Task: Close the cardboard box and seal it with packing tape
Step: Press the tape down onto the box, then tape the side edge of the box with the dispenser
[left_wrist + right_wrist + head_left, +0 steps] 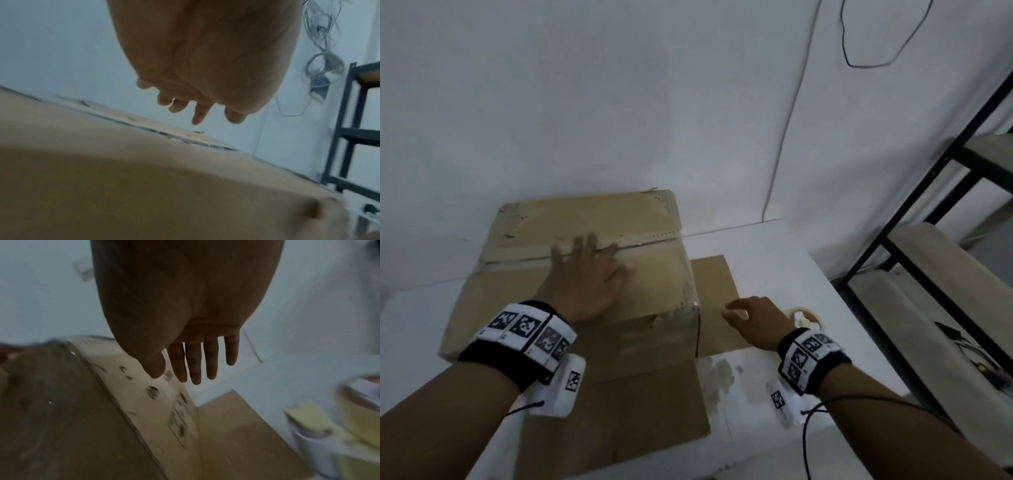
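A brown cardboard box (524,240) stands on the white table with its top flaps folded down and a seam running across the lid. My left hand (589,270) lies flat on the lid with fingers spread over the seam; in the left wrist view the left hand (197,112) hovers just over the box (123,178). My right hand (751,320) is beside the box's right side, fingers straight and holding nothing; the right wrist view shows the same straight fingers (193,369). A roll of packing tape (804,317) lies on the table just behind the right wrist, partly hidden.
A flat cardboard sheet (717,294) lies under and to the right of the box. The white table (774,246) ends at the right, where a black metal shelf rack (914,219) with wooden boards stands. Cables hang on the white wall.
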